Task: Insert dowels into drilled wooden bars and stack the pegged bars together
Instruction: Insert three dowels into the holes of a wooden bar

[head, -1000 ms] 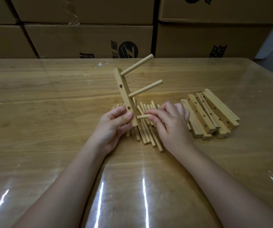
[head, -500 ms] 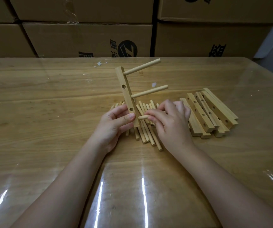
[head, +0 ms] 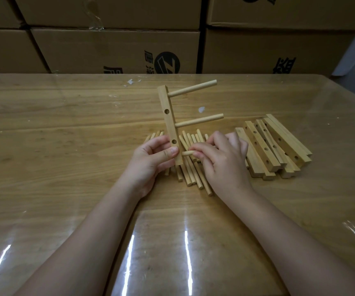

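left hand [head: 150, 159] grips low end of drilled bar [head: 169, 122], held near upright with its top tipped away. Two seated dowels [head: 199, 120] stick out to its right. Just right of the left thumb, third dowel [head: 187, 153] lies horizontal, tip aimed left at bar's side face, almost touching. right hand [head: 221, 159] pinches it, so it's the nearer hand for the push. loose dowels [head: 191, 174] lie under both hands, unpegged bars [head: 275, 144] right of the right hand. Glossy wood table [head: 65, 124], cardboard boxes [head: 116, 50] behind
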A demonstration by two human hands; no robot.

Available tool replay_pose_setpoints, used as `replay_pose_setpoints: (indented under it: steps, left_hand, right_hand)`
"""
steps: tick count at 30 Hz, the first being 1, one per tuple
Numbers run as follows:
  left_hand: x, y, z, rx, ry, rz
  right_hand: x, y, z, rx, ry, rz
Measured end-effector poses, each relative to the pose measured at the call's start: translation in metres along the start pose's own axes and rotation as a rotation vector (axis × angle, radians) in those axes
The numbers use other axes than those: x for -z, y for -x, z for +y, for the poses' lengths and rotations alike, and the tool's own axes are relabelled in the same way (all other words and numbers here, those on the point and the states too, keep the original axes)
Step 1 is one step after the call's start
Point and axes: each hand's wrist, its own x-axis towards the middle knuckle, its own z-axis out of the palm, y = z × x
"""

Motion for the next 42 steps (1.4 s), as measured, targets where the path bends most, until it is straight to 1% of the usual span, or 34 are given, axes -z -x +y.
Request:
replay_pose_setpoints:
  steps: [10, 16, 21, 24, 26, 28, 29, 30, 35, 42]
  left_hand:
    - [0.003, -0.001, -0.001, -0.018, 0.013, -0.062]
    - [0.004, -0.002, -0.001, -0.017, -0.004, -0.045]
    - [0.003, 0.0, -0.001, -0.019, 0.029, -0.05]
    - [0.002, 0.001, 0.0, -0.008, 0.082, -0.041]
    - [0.002, 0.002, 0.002, -0.006, 0.113, -0.04]
    - [0.001, 0.002, 0.003, -0.012, 0.156, -0.035]
    - [0.002, 0.002, 0.003, -0.014, 0.181, -0.027]
    - [0.002, 0.002, 0.004, -0.014, 0.202, -0.019]
    - [0.002, 0.004, 0.006, -0.009, 0.246, -0.002]
    - [0.002, 0.003, 0.007, 0.002, 0.245, 0.004]
  right_hand:
    - [0.0, 0.0, 0.001, 0.002, 0.013, -0.04]
    - [-0.002, 0.001, 0.004, 0.011, 0.012, -0.081]
    - [-0.008, 0.003, 0.007, -0.002, -0.05, -0.086]
    - [-0.012, 0.004, 0.008, -0.062, -0.16, -0.074]
    - [-0.011, 0.004, 0.009, -0.192, -0.327, -0.088]
    - [-0.008, 0.002, 0.01, -0.359, -0.567, -0.073]
    - [-0.007, 0.001, 0.011, -0.414, -0.666, -0.05]
    - [-0.006, 0.0, 0.012, -0.437, -0.711, -0.028]
    - [-0.008, 0.002, 0.013, -0.363, -0.666, -0.083]
    - [-0.007, 0.001, 0.014, -0.31, -0.615, -0.081]
